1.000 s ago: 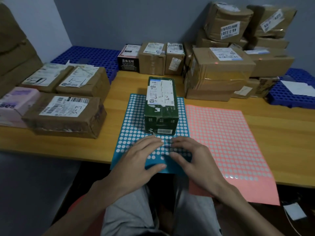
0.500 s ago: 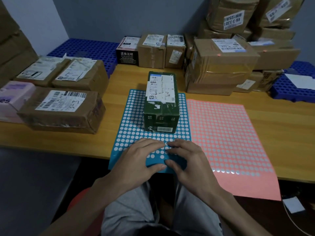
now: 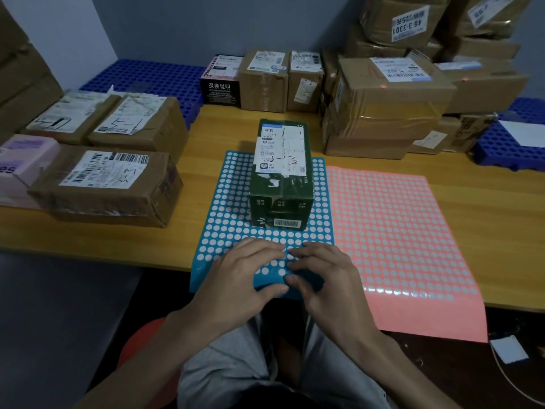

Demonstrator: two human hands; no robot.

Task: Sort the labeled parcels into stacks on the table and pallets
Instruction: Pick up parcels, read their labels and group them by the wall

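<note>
A dark green parcel [image 3: 281,184] with a white label marked "3-3" stands on a blue sheet of white dot stickers [image 3: 233,208] at the table's front. My left hand [image 3: 241,278] lies on the near end of that sheet, fingers spread over the dots and thumb along its front edge. My right hand [image 3: 321,276] rests beside it with bent fingers. Its fingertips touch the dots where they meet my left fingertips. Neither hand touches the parcel.
A pink dot-sticker sheet [image 3: 392,237] lies to the right. Brown labeled parcels [image 3: 109,184] sit at the left, a taller stack [image 3: 380,107] at the back right, and small boxes [image 3: 262,81] along the back. Blue pallets [image 3: 147,75] flank the wooden table [image 3: 486,219].
Both hands have stayed on the near end of the blue sheet, their fingertips shifting only slightly. The parcel has not moved; the camera has tilted a little.
</note>
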